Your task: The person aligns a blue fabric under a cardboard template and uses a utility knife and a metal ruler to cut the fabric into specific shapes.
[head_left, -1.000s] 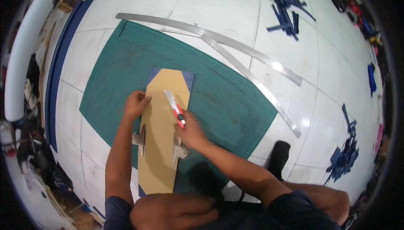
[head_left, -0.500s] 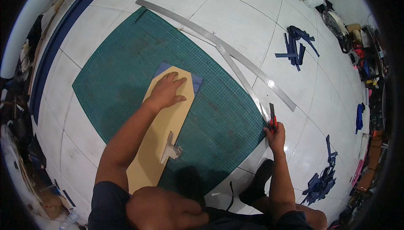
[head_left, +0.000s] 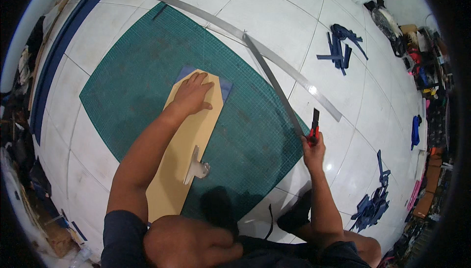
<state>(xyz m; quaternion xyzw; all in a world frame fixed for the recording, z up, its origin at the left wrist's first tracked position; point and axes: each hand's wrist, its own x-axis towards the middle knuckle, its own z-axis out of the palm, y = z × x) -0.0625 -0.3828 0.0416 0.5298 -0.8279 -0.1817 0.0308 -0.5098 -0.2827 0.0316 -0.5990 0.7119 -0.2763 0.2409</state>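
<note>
A tan pointed-end template (head_left: 167, 189) lies on the green cutting mat (head_left: 250, 140), over dark blue fabric (head_left: 226, 89) that shows at its far corners. My left hand (head_left: 192, 95) rests flat on the template's far end, fingers spread. A metal bulldog clip (head_left: 198, 169) grips the template's right edge. At the mat's right corner, my right hand (head_left: 314, 154) is closed around a red-and-black box cutter (head_left: 314, 129), blade pointing away from me, and the near end of a shorter steel ruler (head_left: 273, 82). This ruler's far end overlaps a longer steel ruler (head_left: 294, 73).
Blue fabric strips (head_left: 338, 52) lie on the white tiles at far right, with a second heap of scraps (head_left: 372, 209) at near right. Plastic-wrapped goods and boxes (head_left: 426, 199) line the right side. A dark blue roll or strip (head_left: 54, 67) runs along the left.
The shorter ruler has turned in my right hand, its face going from bright to dark, and its far end has shifted left. My left hand stays on the template.
</note>
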